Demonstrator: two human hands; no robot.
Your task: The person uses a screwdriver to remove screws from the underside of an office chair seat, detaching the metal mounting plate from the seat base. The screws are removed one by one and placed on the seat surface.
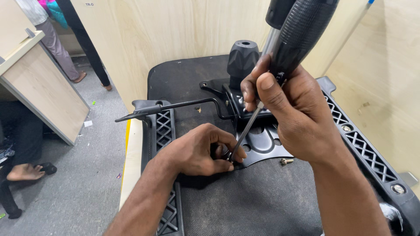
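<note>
An upturned black chair seat [258, 201] lies in front of me with a black metal mechanism plate [262, 146] on its underside. My right hand [291, 111] grips the black textured handle of a screwdriver [297, 32], whose shaft slants down to the plate's near-left corner. My left hand [199, 150] pinches around the screwdriver tip there; whatever it holds is hidden by the fingers. A loose silver screw [286, 161] lies on the seat fabric just right of the plate.
A black lever rod [175, 106] sticks out left from the mechanism, and a black knob [242, 59] stands at its far end. Lattice frame rails [363, 148] run along both seat sides. Wooden panels [183, 30] stand behind and to the right. People's legs [65, 48] are at the far left.
</note>
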